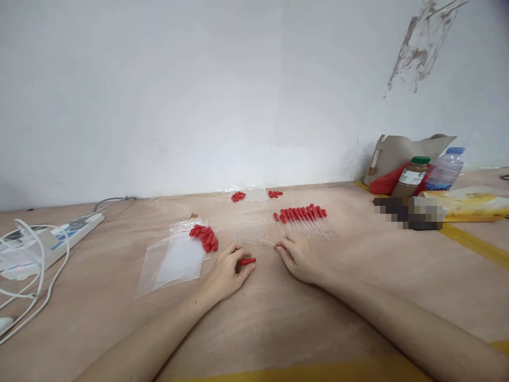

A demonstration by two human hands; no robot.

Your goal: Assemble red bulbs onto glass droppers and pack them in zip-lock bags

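Note:
My left hand [231, 269] is closed on a red rubber dropper bulb [248, 261], whose narrow end points right. In my right hand [296, 257], closed fingers pinch a thin clear glass tube [268, 243] with its end pointing left toward the bulb; the two are apart. Behind and between my hands lies a row of bare glass tubes [248, 231]. Beyond my right hand, a row of droppers [304, 217] lies with red bulbs fitted on their glass tubes. A pile of loose red bulbs [204, 237] rests left of my left hand, on clear plastic bags [175, 262].
Near the wall lie more red bulbs [238, 197] in clear plastic. At left is a power strip [59, 241] with white cables [42, 265]. A grey bag [397, 154], a green-capped bottle [411, 178], a clear bottle [445, 170] and a yellow packet [469, 204] stand at right.

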